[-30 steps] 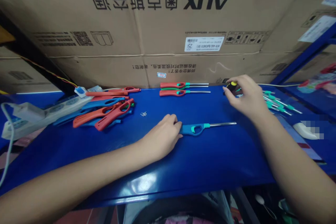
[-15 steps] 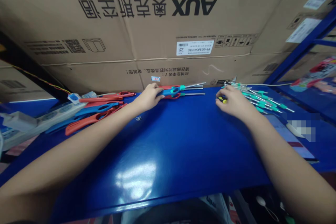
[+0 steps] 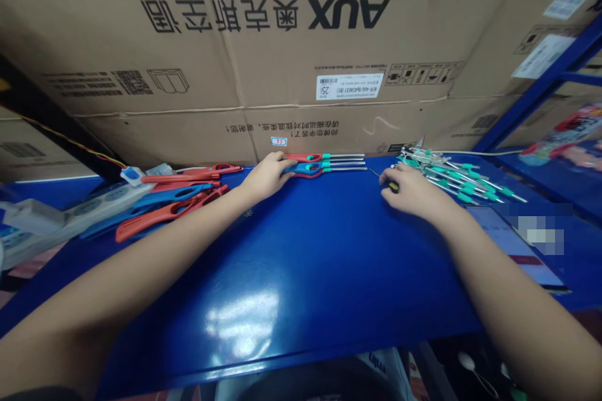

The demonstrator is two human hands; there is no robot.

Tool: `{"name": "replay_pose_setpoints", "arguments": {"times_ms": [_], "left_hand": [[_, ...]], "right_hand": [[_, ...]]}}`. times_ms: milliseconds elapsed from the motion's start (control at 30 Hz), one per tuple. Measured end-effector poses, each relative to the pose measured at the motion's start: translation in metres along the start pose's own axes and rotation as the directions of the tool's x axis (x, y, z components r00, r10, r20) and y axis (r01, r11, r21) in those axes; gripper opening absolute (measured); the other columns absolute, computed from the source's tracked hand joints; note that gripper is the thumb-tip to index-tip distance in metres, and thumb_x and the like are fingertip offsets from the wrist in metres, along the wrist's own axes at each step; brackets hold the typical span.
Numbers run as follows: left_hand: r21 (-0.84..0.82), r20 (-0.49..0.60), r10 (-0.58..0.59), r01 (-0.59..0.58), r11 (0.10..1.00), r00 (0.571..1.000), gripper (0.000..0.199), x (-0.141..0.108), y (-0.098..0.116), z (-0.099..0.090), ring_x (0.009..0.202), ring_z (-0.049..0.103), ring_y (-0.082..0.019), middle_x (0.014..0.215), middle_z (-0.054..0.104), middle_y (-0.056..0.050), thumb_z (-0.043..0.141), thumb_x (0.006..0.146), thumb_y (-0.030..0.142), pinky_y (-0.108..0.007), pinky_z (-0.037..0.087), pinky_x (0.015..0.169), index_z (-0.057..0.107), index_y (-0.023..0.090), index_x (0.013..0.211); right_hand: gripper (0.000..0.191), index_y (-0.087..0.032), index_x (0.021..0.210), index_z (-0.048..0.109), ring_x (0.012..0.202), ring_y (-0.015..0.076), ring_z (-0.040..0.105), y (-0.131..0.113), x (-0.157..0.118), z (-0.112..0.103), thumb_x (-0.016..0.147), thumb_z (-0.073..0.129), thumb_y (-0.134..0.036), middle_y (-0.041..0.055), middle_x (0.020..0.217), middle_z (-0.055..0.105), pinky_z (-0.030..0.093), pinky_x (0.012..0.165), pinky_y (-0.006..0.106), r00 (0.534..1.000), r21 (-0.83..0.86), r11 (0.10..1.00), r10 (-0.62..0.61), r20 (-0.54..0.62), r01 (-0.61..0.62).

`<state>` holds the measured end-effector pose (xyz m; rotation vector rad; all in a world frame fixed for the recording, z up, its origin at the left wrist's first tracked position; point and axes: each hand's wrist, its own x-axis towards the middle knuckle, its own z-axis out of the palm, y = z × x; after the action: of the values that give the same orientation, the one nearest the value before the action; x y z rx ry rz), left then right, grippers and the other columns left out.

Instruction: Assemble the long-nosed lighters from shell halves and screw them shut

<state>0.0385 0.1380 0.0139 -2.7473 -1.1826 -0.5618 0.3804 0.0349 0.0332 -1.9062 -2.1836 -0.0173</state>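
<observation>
At the back of the blue surface, my left hand (image 3: 269,177) is closed over the rear ends of long-nosed lighters. A blue lighter (image 3: 308,168) lies between two red ones, and the front red lighter (image 3: 316,173) is partly covered by it. Their metal tubes with teal collars point right, side by side. To the right, my right hand (image 3: 405,191) is closed around a small screwdriver (image 3: 394,187) with a yellow and black handle. Its thin shaft points left toward the lighter tips, just apart from them. Behind that hand lies a pile of metal tubes with teal collars (image 3: 463,175).
Red and blue lighter bodies (image 3: 160,216) are heaped at left beside a power strip (image 3: 101,203). A large cardboard box (image 3: 263,75) stands along the back. A flat screen device (image 3: 522,250) lies at right, near a blue metal post (image 3: 531,84).
My right hand has moved slightly left and forward of the tube pile, and the screwdriver shaft now shows. The lighter tubes under my left hand have become parallel and evenly lined up.
</observation>
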Motion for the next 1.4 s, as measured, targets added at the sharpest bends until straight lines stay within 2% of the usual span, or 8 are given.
{"name": "replay_pose_setpoints", "arguments": {"times_ms": [200,467,633,800,933,1200,1400], "left_hand": [[0.057,-0.012,0.008,-0.007,0.998,1.0,0.033,-0.002,0.007,-0.001,0.106,0.06,-0.028,0.111,0.061,-0.013,0.051,0.1,0.03,-0.04,0.052,0.091,0.067,0.019,0.126],[0.098,-0.023,0.023,-0.021,0.995,0.999,0.038,-0.004,0.007,0.0,0.111,0.059,-0.028,0.118,0.062,-0.013,0.047,0.102,0.032,-0.041,0.053,0.092,0.063,0.021,0.134],[0.094,-0.024,0.019,-0.016,0.995,1.0,0.04,-0.009,0.005,0.0,0.118,0.058,-0.03,0.126,0.061,-0.014,0.046,0.102,0.035,-0.042,0.053,0.093,0.06,0.023,0.138],[0.054,-0.041,-0.006,0.008,0.999,0.999,0.038,-0.014,0.004,-0.002,0.117,0.059,-0.03,0.125,0.063,-0.013,0.049,0.101,0.037,-0.043,0.053,0.093,0.064,0.023,0.132],[-0.018,-0.068,-0.062,0.06,0.998,0.996,0.036,-0.016,0.002,-0.003,0.107,0.065,-0.028,0.118,0.066,-0.012,0.054,0.099,0.039,-0.04,0.055,0.09,0.067,0.019,0.125],[-0.159,-0.103,-0.137,0.12,0.98,0.985,0.025,-0.015,-0.003,-0.003,0.098,0.068,-0.023,0.11,0.069,-0.009,0.063,0.093,0.031,-0.036,0.055,0.092,0.07,0.018,0.113],[-0.153,-0.122,-0.157,0.138,0.979,0.98,0.027,-0.019,0.0,-0.004,0.097,0.068,-0.023,0.111,0.068,-0.009,0.065,0.091,0.034,-0.036,0.056,0.09,0.07,0.019,0.113]], "right_hand": [[0.015,-0.018,0.091,0.067,0.092,0.0239,0.062,-0.006,-0.004,-0.014,0.08,0.056,-0.018,0.0093,0.098,0.062,0.048,0.09,0.035,0.999,0.034,0.998,-0.045,0.003,0.045],[0.025,-0.017,0.102,0.068,0.099,0.0269,0.061,-0.001,0.001,0.002,0.082,0.054,-0.018,0.0124,0.104,0.06,0.048,0.092,0.038,0.998,0.059,0.997,-0.056,0.004,0.056],[0.027,-0.018,0.106,0.068,0.103,0.0267,0.061,0.001,0.006,0.006,0.084,0.053,-0.019,0.0125,0.107,0.06,0.048,0.095,0.038,0.998,0.074,0.996,-0.046,-0.035,0.048],[0.027,-0.018,0.106,0.069,0.101,0.0268,0.062,0.003,0.007,0.008,0.083,0.053,-0.02,0.0124,0.107,0.06,0.049,0.095,0.038,0.998,0.077,0.996,-0.031,-0.051,0.035],[0.028,-0.017,0.106,0.069,0.099,0.0265,0.062,0.003,0.006,0.008,0.082,0.054,-0.019,0.013,0.107,0.06,0.05,0.093,0.038,0.999,0.072,0.997,-0.024,-0.034,0.027],[0.031,-0.017,0.111,0.067,0.104,0.0256,0.062,0.003,0.007,0.01,0.083,0.053,-0.018,0.0132,0.113,0.06,0.05,0.092,0.035,1.0,0.043,0.999,-0.019,0.019,0.019],[0.031,-0.021,0.113,0.067,0.098,0.026,0.064,0.0,0.003,0.007,0.085,0.055,-0.023,0.0117,0.118,0.06,0.052,0.079,0.035,0.996,-0.011,1.0,0.012,0.09,-0.011]]}}
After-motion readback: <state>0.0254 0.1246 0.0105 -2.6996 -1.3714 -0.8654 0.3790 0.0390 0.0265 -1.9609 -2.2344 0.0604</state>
